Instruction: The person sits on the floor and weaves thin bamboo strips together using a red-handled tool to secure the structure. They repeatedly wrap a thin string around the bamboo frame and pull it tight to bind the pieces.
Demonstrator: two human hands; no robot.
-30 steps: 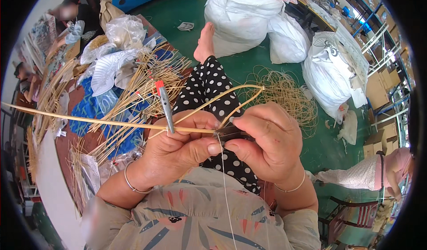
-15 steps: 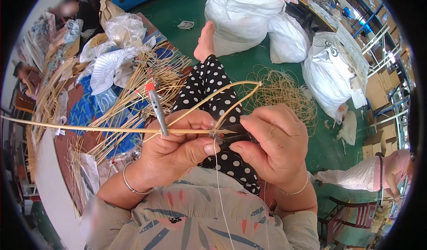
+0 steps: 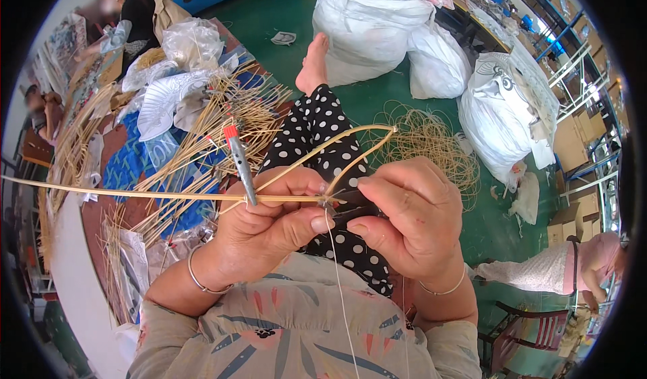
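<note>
My left hand (image 3: pixel 269 220) pinches a frame of thin bamboo strips (image 3: pixel 162 195), one long strip running out far to the left and a bent loop rising to a bound point. A white thread (image 3: pixel 342 288) hangs from the joint at my left fingertips, down over my patterned top. My right hand (image 3: pixel 414 220) is closed around small dark snips (image 3: pixel 350 212), whose blades are at that joint, apart from each other. A grey tube with a red cap (image 3: pixel 240 163) slants across the strip at my left fingers; how it is held I cannot tell.
To the left, a table (image 3: pixel 74 271) bears a heap of bamboo sticks (image 3: pixel 209 143) and plastic bags. Coiled cane (image 3: pixel 431 146) lies on the green floor. White sacks (image 3: pixel 371 28) stand ahead. A wooden chair (image 3: pixel 529 328) and another person (image 3: pixel 566 268) are at the right.
The pale pointed strip end between the blades no longer shows. The snips' blades now stand wider apart, and my right hand has shifted slightly left. My left hand stays on the frame.
</note>
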